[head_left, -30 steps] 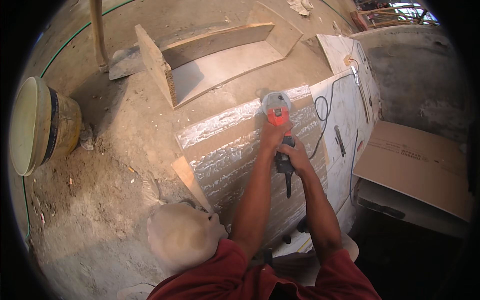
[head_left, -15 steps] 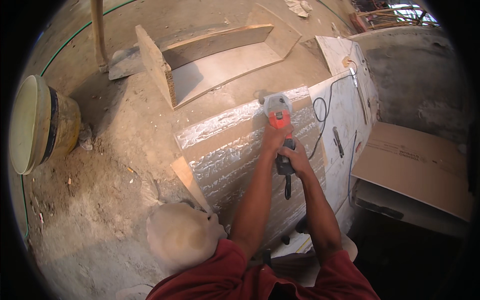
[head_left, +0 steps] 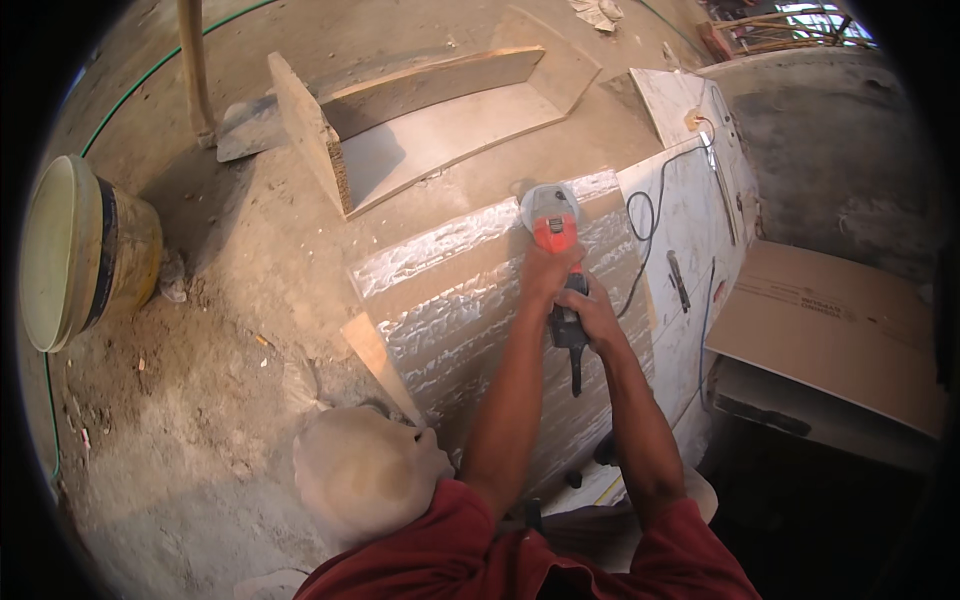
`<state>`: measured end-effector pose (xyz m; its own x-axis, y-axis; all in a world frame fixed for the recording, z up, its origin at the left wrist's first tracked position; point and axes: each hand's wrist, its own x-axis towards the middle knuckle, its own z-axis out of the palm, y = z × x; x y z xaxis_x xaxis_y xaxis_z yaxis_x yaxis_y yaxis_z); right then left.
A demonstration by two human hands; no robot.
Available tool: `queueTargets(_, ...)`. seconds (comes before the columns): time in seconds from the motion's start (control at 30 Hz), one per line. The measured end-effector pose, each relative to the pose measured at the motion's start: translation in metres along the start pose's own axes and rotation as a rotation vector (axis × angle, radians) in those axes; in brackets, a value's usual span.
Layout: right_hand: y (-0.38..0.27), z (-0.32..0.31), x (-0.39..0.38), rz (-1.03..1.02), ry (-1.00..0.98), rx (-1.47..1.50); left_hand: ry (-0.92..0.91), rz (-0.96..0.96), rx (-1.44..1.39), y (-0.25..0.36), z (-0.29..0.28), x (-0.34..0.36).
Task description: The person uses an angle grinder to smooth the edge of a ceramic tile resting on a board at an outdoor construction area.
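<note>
A red and black angle grinder (head_left: 555,234) with a grey disc guard is over a brown board (head_left: 470,380) marked with rough white bands, near the board's far edge. My left hand (head_left: 543,272) is closed round the red front part. Just behind it, my right hand (head_left: 590,312) grips the black body, the thumb across it. The guard hides most of the disc. A black cord (head_left: 645,225) runs over white marbled panels (head_left: 675,360) to the right. A narrow light wood strip (head_left: 375,355) lies along the board's left side.
A bucket (head_left: 90,250) stands at the left by a green hose (head_left: 140,80). Wooden boards (head_left: 440,70) form a frame beyond, near an upright pole (head_left: 193,70). A cardboard sheet (head_left: 820,310) rests over a dark recess at the right. My knee (head_left: 355,470) is lower left.
Over the last second both hands and the grinder have shifted slightly toward me and then slightly away again, back to about their first position. My grip looks the same.
</note>
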<state>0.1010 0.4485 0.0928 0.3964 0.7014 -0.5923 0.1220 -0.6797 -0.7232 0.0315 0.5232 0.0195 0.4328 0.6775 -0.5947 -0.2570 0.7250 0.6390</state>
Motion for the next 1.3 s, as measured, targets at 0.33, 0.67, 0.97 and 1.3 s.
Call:
queueTargets(0.33,-0.003,0.009,-0.004,0.048,-0.004,0.115,-0.009,-0.019,-0.019,0.001,-0.003,0.004)
queueTargets(0.67,-0.003,0.017,-0.002,0.044,0.013,0.140,0.026,0.091,0.067,-0.009,-0.007,0.019)
queueTargets(0.97,-0.005,0.016,-0.010,0.069,0.009,0.145,-0.053,-0.001,0.029,-0.001,-0.009,0.004)
queueTargets(1.3,-0.026,-0.026,-0.022,0.251,-0.276,0.460,-0.338,-0.083,-0.562,0.011,0.004,-0.014)
